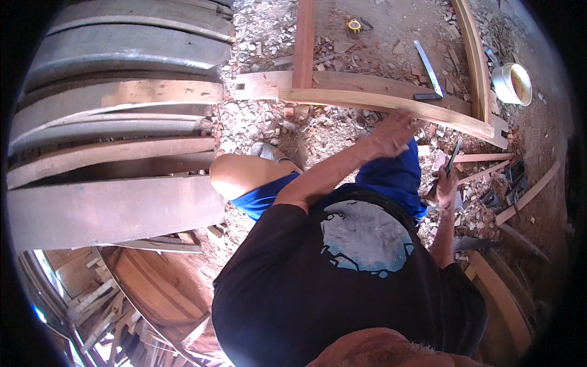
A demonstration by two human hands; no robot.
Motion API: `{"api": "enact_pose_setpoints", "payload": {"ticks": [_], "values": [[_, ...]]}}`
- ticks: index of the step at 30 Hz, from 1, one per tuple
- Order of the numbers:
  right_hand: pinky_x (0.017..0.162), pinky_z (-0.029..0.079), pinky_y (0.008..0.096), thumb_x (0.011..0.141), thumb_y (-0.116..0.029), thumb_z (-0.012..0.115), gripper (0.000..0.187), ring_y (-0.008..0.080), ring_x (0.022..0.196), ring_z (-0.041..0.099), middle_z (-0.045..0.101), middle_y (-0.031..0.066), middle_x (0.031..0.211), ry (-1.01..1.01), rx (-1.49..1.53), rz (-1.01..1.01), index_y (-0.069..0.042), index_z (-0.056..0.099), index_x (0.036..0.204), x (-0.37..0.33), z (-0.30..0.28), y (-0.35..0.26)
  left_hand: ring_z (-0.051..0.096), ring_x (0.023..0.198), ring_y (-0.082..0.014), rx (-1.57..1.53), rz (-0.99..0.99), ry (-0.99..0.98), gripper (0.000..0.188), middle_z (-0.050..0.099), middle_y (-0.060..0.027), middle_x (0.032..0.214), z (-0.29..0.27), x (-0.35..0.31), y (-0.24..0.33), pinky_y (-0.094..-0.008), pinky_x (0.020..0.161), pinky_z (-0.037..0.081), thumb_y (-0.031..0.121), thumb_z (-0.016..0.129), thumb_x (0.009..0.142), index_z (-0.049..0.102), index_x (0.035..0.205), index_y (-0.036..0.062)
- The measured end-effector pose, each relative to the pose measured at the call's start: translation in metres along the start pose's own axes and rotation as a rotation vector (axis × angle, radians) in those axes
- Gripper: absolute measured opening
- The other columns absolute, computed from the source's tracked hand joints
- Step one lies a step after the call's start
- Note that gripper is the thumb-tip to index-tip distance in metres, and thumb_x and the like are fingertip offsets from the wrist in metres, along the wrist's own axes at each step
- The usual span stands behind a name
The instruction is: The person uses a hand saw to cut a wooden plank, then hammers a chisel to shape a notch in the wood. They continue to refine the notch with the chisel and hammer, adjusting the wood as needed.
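Note:
My left hand (391,134) is over the near edge of a pale wooden rail (361,99), its fingers stretched out and somewhat blurred; whether it touches the wood I cannot tell. Lower to the right, my right hand (447,186) is closed around a slim dark tool with a narrow flat blade (454,156), which looks like a chisel and points up and away. The rail lies across a wider board with slots cut near its ends (263,85). A try square (430,74) with a bright blade and dark stock rests on this wood near the right end.
A reddish post (303,46) and a lighter post (474,55) run away from the rail. A yellow tape measure (354,25) lies on the ground between them. At right stands a white bucket (512,84). Thick planks (116,211) are stacked at left; wood chips cover the ground.

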State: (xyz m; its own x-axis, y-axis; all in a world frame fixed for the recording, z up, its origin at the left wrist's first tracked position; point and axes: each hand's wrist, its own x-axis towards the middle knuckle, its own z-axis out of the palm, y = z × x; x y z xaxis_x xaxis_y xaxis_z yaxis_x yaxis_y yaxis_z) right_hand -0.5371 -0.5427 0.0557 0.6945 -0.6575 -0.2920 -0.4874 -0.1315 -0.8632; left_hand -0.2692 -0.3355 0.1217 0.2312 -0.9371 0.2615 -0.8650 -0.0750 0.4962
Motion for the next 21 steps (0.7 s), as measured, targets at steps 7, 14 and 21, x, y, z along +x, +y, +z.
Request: {"api": "enact_pose_setpoints", "payload": {"ticks": [7, 14, 21], "values": [[0.081, 0.054, 0.0395, 0.097, -0.019, 0.061, 0.031, 0.0299, 0.093, 0.069, 0.072, 0.0208, 0.101, -0.489, -0.758, -0.431, 0.007, 0.065, 0.113, 0.038, 0.049, -0.175, 0.052, 0.137, -0.0432, 0.013, 0.02, -0.106, 0.075, 0.061, -0.0242, 0.139, -0.026, 0.035, 0.045, -0.0556, 0.115, 0.039, 0.017, 0.06, 0.094, 0.03, 0.162, 0.0138], [0.09, 0.056, 0.0329, 0.105, -0.026, 0.06, 0.037, 0.0184, 0.102, 0.07, 0.074, 0.0114, 0.113, -0.529, 0.444, -0.196, 0.002, 0.065, 0.129, 0.049, 0.032, -0.184, 0.071, 0.099, -0.0446, 0.035, -0.193, -0.272, 0.079, 0.073, -0.0227, 0.112, -0.081, 0.005, -0.003, -0.0526, 0.082, 0.056, 0.024, 0.078, 0.083, 0.043, 0.152, 0.0133], [0.098, 0.05, 0.0559, 0.1, -0.058, 0.05, 0.068, 0.0512, 0.108, 0.067, 0.073, 0.0302, 0.104, 0.344, -0.804, 0.162, 0.004, 0.075, 0.11, 0.027, -0.033, 0.102, 0.073, 0.096, -0.0363, -0.305, -0.528, 0.472, 0.051, 0.076, -0.0162, 0.104, -0.1, -0.003, -0.042, -0.0451, 0.079, 0.057, 0.034, 0.082, 0.089, 0.062, 0.127, 0.0069]]}}
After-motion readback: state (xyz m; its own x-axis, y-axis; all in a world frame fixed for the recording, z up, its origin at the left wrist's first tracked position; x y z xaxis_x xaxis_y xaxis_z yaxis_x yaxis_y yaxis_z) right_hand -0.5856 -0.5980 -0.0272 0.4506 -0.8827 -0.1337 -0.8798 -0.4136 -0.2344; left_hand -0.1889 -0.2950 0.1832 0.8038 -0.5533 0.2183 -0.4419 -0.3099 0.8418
